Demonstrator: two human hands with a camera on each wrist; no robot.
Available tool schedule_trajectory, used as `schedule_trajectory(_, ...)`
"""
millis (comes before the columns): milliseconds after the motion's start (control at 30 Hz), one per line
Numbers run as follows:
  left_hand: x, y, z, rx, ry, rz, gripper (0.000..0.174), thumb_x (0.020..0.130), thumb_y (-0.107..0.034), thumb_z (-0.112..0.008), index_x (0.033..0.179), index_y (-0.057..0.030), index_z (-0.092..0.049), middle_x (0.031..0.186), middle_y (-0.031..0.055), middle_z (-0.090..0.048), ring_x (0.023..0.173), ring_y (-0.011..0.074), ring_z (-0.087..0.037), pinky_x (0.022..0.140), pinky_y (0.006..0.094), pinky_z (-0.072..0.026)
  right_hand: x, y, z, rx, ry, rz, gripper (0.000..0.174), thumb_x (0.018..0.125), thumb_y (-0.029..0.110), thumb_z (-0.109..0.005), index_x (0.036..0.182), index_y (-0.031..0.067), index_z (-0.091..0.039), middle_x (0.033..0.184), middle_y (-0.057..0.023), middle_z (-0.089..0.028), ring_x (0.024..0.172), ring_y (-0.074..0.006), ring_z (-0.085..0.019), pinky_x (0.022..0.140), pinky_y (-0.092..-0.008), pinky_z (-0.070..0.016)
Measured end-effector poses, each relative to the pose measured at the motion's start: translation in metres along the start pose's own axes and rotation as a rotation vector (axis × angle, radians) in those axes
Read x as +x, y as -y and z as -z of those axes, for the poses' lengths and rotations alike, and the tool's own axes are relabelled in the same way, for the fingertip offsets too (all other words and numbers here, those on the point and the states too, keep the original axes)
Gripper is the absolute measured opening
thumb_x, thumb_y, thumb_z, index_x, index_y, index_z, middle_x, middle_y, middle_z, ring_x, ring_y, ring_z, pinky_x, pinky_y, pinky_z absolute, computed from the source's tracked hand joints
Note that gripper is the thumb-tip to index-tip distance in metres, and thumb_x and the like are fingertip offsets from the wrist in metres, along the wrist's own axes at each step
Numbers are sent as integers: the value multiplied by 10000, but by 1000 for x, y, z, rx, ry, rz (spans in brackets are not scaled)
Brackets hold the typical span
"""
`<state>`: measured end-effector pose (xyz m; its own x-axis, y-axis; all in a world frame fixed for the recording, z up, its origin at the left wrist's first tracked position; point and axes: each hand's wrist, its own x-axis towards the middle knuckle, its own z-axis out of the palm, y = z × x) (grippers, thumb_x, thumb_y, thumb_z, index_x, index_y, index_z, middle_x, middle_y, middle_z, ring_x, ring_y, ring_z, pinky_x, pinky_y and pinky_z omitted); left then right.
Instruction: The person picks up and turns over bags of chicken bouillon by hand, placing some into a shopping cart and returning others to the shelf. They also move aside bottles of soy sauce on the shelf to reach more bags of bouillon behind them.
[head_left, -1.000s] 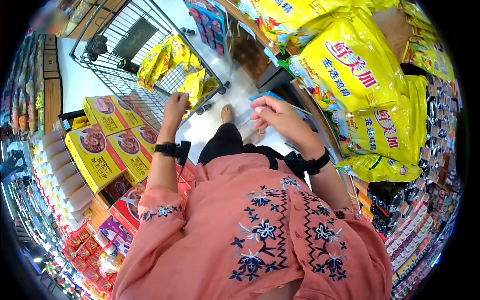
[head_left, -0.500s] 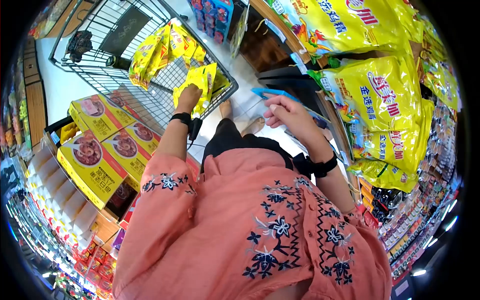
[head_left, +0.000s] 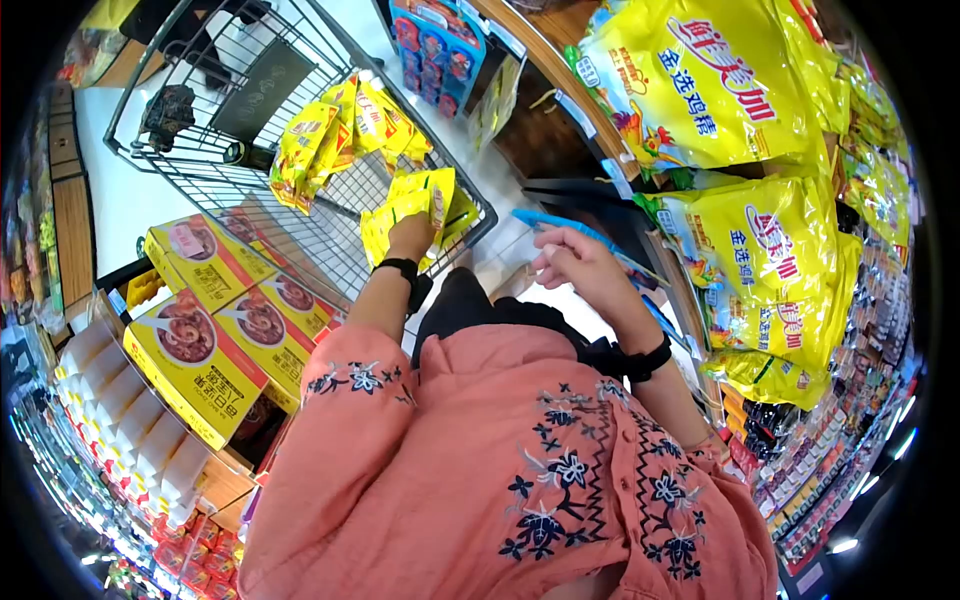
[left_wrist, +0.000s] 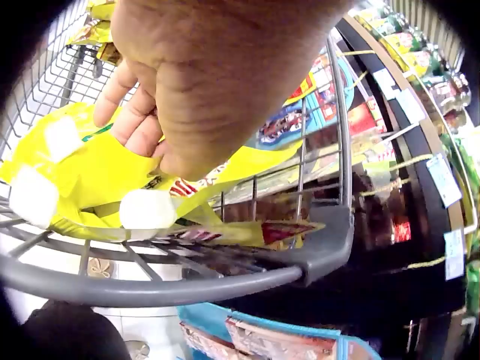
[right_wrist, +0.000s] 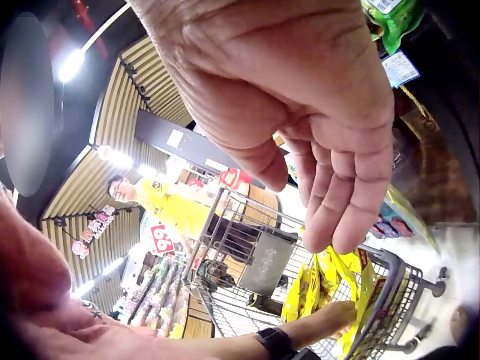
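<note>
In the head view my left hand (head_left: 412, 238) reaches over the near end of the shopping cart (head_left: 335, 190) onto a yellow pouch (head_left: 435, 190). The left wrist view shows its fingers curled at the yellow pouch (left_wrist: 105, 176), which has red print and lies among white caps (left_wrist: 148, 210); part of the grip hides behind the hand. Several more yellow packets (head_left: 310, 140) lie deeper in the cart. My right hand (head_left: 585, 275) hangs in the air right of the cart, fingers loosely bent, holding nothing; in the right wrist view its palm side (right_wrist: 300, 97) shows.
Large yellow bags (head_left: 700, 80) fill the shelf on the right. Yellow boxes (head_left: 190, 345) are stacked at the left, beside the cart. A dark bottle (head_left: 245, 155) lies in the cart. Beyond the cart stands a person in a yellow shirt (right_wrist: 176, 206).
My left hand has come from above the cart's edge down onto the yellow pouch and stays there. The right hand keeps about the same pose. The head view has shifted slightly.
</note>
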<state>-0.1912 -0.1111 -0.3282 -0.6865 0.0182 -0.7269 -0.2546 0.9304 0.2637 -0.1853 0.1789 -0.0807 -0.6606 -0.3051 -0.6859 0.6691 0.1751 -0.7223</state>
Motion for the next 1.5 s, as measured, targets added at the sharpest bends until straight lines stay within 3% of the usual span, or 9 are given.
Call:
schedule_trajectory(233, -33, 56, 26, -96, -344, 14, 333, 937, -328, -508, 1090, -70, -653, 1100, 199, -683, 1008, 393, -665, 857, 503, -537, 13, 10, -11, -54, 74, -51, 260, 1016, 161, -523, 1202, -9, -585, 1002, -94, -675, 853, -151, -681, 769, -283, -561)
schedule_trajectory(433, -97, 92, 90, -188, -544, -250, 193, 902, -215, -570, 1004, -52, -592, 971, 223, -636, 921, 415, -637, 766, 503, -517, 23, 20, -31, -125, 182, 37, 308, 960, 191, -613, 1209, 11, -592, 963, -56, -672, 806, -124, -656, 725, -265, -533)
schedule_trajectory(633, -235, 5, 206, -285, -545, -504, 158, 898, -129, -569, 975, 2, -525, 870, 199, -547, 791, 374, -575, 728, 413, -482, 33, 38, -49, -370, 209, 509, 501, 908, 138, -693, 1350, 5, -498, 1278, -151, -618, 1121, -200, -621, 927, -333, -518)
schedule_trajectory(667, -255, -7, 224, -281, -509, -511, 163, 903, -121, -567, 985, 10, -516, 860, 193, -521, 779, 352, -558, 735, 386, -475, 27, 55, -51, -525, 163, 533, 681, 849, 153, -762, 1435, 27, -439, 1402, -168, -543, 1257, -246, -553, 1006, -358, -477)
schedule_trajectory(900, -354, -67, 307, -37, -456, -818, 115, 923, -82, -560, 974, 11, -518, 877, 154, -529, 768, 293, -548, 710, 357, -464, 39, 116, -50, -803, 177, 1100, 965, 727, 282, -869, 1494, 8, -350, 1466, -222, -464, 1353, -347, -472, 1067, -414, -425)
schedule_trajectory(1033, -379, -80, 331, -145, -323, -844, 192, 972, -98, -595, 1088, 50, -557, 984, 108, -579, 905, 191, -560, 815, 313, -466, 10, 144, -38, -796, 459, 723, 847, 736, 293, -890, 1435, 43, -483, 1321, -168, -631, 1213, -267, -602, 1013, -367, -476)
schedule_trajectory(1067, -379, -84, 336, -177, -304, -839, 203, 976, -106, -600, 1099, 51, -561, 989, 105, -584, 910, 184, -561, 818, 309, -467, -11, 147, -41, -634, 551, 584, 640, 800, 235, -850, 1335, 14, -575, 1250, -107, -686, 1174, -200, -622, 1041, -342, -454)
schedule_trajectory(1167, -379, -99, 341, -193, -280, -785, 237, 1001, -153, -596, 1143, 36, -590, 994, 66, -612, 935, 135, -567, 829, 285, -474, -18, 119, -42, -321, 715, 432, 581, 837, 234, -833, 1337, 51, -600, 1238, -48, -689, 1113, -123, -612, 995, -309, -481)
schedule_trajectory(1500, -317, -99, 337, -284, -436, -794, 245, 1038, -252, -568, 1097, -25, -641, 1012, 0, -651, 960, 71, -572, 854, 252, -469, -51, 79, -41, 173, 543, 354, 416, 978, 268, -653, 1301, 9, -614, 1192, -52, -695, 1079, -120, -639, 970, -286, -489)
